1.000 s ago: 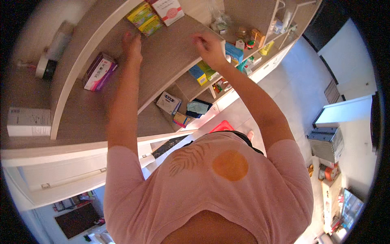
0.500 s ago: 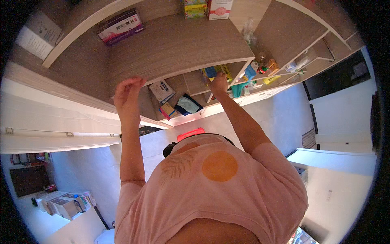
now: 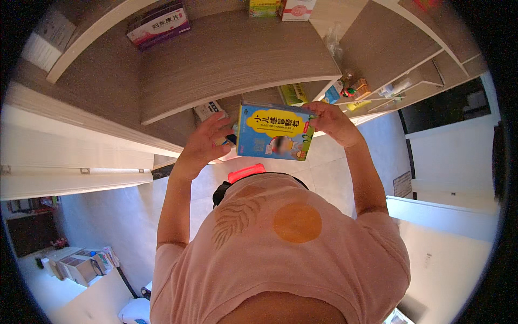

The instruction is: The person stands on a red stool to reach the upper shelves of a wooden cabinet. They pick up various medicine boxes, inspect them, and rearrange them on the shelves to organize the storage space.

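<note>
My right hand point(image 3: 335, 124) pinches the blue box point(image 3: 271, 134); my left hand point(image 3: 199, 149), fingers spread, should brace its free end.

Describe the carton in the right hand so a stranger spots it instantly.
Start at the wood-grain shelving across the top, then drop to the right hand. It grips the right end of a flat carton. Mostly blue with a yellow cloud-shaped panel, it differs from the yellow-green box behind it.
</note>
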Demonstrator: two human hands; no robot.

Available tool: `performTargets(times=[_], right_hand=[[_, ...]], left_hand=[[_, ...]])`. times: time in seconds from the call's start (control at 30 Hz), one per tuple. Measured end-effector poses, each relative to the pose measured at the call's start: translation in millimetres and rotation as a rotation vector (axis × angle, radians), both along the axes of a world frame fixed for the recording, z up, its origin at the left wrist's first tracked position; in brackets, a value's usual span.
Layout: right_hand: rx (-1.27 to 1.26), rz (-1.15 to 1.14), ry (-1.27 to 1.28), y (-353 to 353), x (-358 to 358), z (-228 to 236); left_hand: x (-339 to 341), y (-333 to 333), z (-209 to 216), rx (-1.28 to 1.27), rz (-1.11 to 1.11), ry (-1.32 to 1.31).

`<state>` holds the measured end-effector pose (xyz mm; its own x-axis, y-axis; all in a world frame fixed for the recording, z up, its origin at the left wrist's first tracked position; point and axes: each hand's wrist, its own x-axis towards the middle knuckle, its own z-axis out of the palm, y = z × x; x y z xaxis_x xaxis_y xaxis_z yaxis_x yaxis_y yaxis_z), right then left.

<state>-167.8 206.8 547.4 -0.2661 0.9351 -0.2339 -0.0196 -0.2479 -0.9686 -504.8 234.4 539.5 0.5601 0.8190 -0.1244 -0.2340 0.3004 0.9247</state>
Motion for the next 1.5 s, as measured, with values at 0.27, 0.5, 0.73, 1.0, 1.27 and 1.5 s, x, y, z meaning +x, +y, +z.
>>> performTargets(times=[0.27,0.5,0.73,1.0,1.27,1.5], right_hand=[[0.061,-0.059,0.087,19.9,-14.8,24.4],[0.034,-0.178,0.575,40.5,-45.5,2.0],[0.319,-0.314,0.033,77.6,-64.3,-8.2],[0.980,-0.878,-0.830,109.3,-21.7,-20.9],[1.097,-0.903,-0.886,109.7,-14.8,-32.5],[1.140,-0.893,-0.819,111.7,-19.1,-31.4]], left_hand=[[22.0,31.4,39.6,0.110,-0.112,0.110],[28.2,53.1,44.9,-0.014,-0.005,-0.124],[40.3,93.9,72.9,0.183,0.243,0.105],[50.5,253.8,65.6,0.629,0.366,0.367],[79.9,317.1,35.4,0.502,0.367,0.329],[75.1,324.4,32.7,0.612,0.412,0.656]])
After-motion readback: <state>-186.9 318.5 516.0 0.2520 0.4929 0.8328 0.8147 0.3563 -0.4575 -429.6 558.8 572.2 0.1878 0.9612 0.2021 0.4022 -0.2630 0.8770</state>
